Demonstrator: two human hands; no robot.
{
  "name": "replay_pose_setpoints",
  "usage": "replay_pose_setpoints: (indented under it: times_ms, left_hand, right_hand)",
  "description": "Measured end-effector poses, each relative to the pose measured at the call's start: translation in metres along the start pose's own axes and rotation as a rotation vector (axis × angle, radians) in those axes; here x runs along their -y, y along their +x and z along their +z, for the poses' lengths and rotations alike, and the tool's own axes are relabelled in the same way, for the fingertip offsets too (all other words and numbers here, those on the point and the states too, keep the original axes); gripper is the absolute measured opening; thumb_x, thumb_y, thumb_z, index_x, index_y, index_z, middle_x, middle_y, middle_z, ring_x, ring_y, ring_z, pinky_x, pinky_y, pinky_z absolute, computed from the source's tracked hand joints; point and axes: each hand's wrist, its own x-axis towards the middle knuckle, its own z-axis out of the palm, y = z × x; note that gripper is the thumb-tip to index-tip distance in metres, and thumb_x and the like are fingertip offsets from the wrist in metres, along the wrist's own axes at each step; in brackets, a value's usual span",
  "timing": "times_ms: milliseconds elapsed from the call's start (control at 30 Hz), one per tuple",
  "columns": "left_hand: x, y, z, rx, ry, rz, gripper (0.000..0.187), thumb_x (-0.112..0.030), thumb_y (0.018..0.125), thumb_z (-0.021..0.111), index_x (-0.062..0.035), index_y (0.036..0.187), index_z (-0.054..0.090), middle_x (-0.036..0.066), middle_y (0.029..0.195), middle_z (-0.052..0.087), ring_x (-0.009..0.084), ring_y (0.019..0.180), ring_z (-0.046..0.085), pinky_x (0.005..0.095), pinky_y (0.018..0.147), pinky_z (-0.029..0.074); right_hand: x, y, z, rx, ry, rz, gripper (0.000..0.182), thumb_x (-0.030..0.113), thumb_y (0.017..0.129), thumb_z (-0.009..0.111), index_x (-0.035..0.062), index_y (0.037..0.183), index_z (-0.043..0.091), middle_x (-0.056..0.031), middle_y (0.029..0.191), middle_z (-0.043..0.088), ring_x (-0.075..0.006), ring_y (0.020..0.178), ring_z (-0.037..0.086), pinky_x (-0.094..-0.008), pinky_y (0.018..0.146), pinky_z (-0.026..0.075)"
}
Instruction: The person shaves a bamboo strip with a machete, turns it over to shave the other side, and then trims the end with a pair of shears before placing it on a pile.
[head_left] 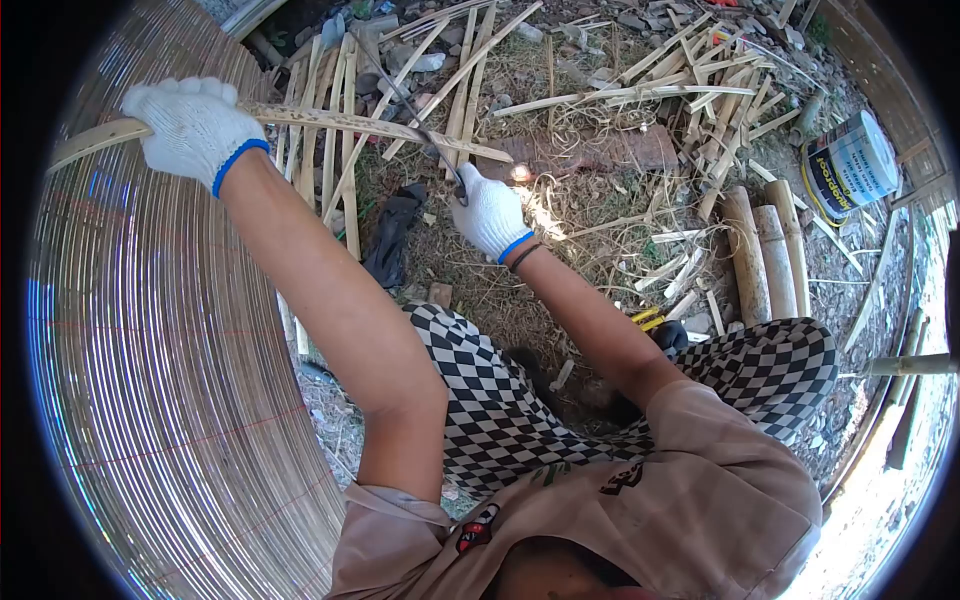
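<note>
My left hand [195, 132], in a white knit glove with a blue cuff, is closed around a long pale bamboo strip [330, 120]. The strip stretches across the upper view, with one end past the hand at the left and the other near my right hand. My right hand [490, 214], gloved alike, grips what looks like a long, dark, thin-bladed knife [447, 160]. Its blade slants up and left and crosses the strip; whether it cuts in cannot be seen. The glove covers the handle.
A bamboo screen [130, 350] curves along my left. Split strips [715, 110] lie piled beyond a brown plank [630, 150] strewn with shavings. To the right are short bamboo poles [746, 255] and a paint bucket [850, 165]. Dark crumpled material [395, 235] lies ahead of my knees.
</note>
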Motion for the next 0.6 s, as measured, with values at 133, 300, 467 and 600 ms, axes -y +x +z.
replay_pose_setpoints:
  times_ms: [133,300,467,600]
  left_hand:
    - [0.001,0.006,-0.010,-0.137,0.045,-0.033,0.041,-0.029,0.100,0.046,-0.0138,0.064,0.031,0.000,0.056,0.026,0.0128,0.045,0.019,0.0324,0.045,0.015]
    - [0.006,0.014,-0.014,-0.034,0.029,0.011,0.040,-0.029,0.099,0.046,-0.0125,0.066,0.032,0.000,0.057,0.024,0.0134,0.046,0.019,0.0324,0.046,0.016]
    - [0.008,0.015,-0.022,-0.038,0.017,0.000,0.040,-0.029,0.099,0.046,-0.0113,0.067,0.034,0.000,0.058,0.024,0.0136,0.047,0.020,0.0324,0.047,0.017]
    - [0.010,0.019,-0.029,-0.054,0.039,0.004,0.041,-0.031,0.101,0.047,-0.0120,0.067,0.033,0.000,0.058,0.024,0.0128,0.047,0.019,0.0326,0.046,0.017]
  right_hand:
    - [-0.040,0.032,0.019,0.061,0.013,0.106,0.034,0.020,0.083,0.065,-0.0027,0.108,0.061,-0.0293,0.087,0.070,-0.0464,0.087,0.070,-0.0520,0.077,0.057]
    - [-0.002,-0.035,0.018,0.043,-0.031,0.008,0.039,0.022,0.084,0.068,0.0078,0.119,0.057,-0.0253,0.081,0.070,-0.0440,0.082,0.071,-0.0542,0.076,0.055]
    - [-0.064,-0.009,0.029,-0.005,-0.049,0.145,0.032,0.024,0.084,0.066,0.0060,0.110,0.061,-0.0239,0.085,0.071,-0.0439,0.084,0.071,-0.0523,0.075,0.056]
    - [-0.107,0.005,0.002,0.032,-0.257,0.132,0.048,0.038,0.090,0.069,0.0036,0.119,0.055,-0.0271,0.090,0.071,-0.0436,0.088,0.072,-0.0525,0.073,0.058]
